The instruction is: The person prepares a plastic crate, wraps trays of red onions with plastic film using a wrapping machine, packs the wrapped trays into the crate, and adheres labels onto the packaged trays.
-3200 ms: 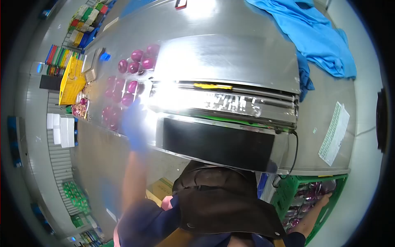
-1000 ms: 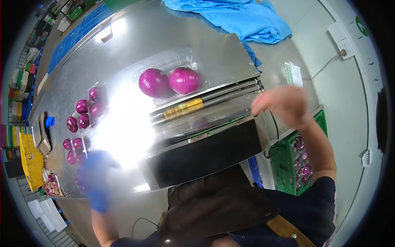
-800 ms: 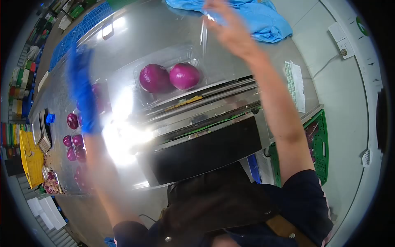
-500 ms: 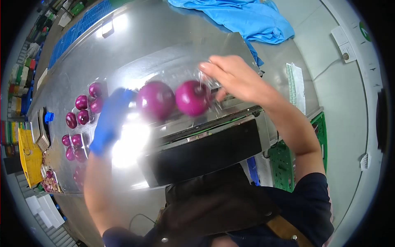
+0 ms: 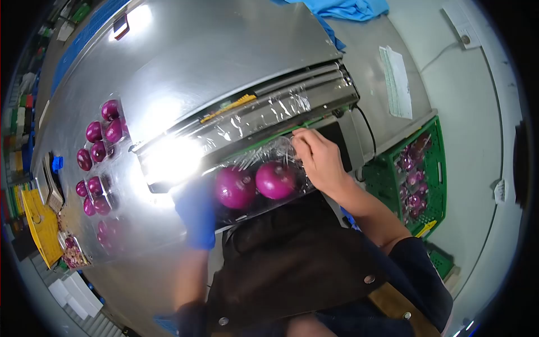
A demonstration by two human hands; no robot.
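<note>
Two large red onions lie side by side in a pack with clear film over it, low above the front of a wrapping machine. My right hand, bare, is closed on the film at the pack's right end. At the left end is my left hand in a blue glove. It is smeared by motion and its fingers are hard to make out, but it grips that end of the pack. Loose crinkled film shows along the pack's upper edge.
Several packs of smaller red onions stand on the steel table at left. A green crate of wrapped onions is at right. A yellow bin, a scale and blue cloth lie around.
Both hands have brought the pack of two onions down and toward my body, from over the machine to its front edge. The view has shifted, showing more of the machine and crate.
</note>
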